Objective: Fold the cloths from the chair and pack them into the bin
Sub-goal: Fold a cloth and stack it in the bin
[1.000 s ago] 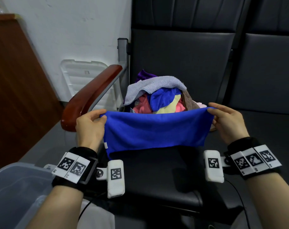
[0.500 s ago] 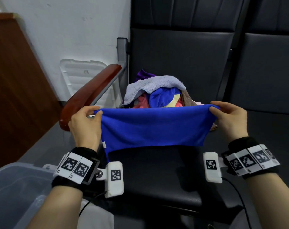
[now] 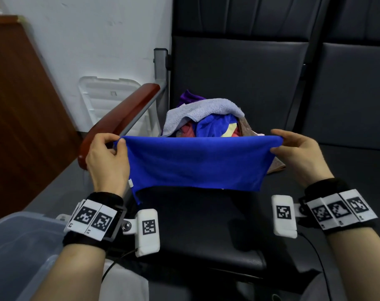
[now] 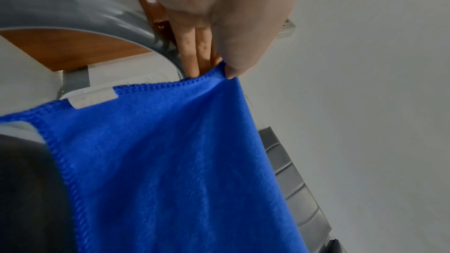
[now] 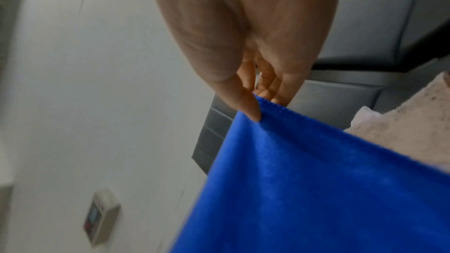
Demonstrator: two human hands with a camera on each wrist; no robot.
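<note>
1. Plainly, you work over the chair, whose bare front seat at 6 o'clock gives a flat place to lay and fold.
2. At 7 o'clock the bin waits beside your left forearm, probably kept close for packing.
3. Your blue cloth hangs stretched at centre, above the seat, taut along its top edge so it drops flat and shows its shape.
4. Behind it at 12 o'clock sits the pile of cloths, not yet folded.
5. Your left hand pinches the top left corner between thumb and fingers.
6. Your right hand pinches the top right corner likewise, well apart from the left to keep the tension.
</note>
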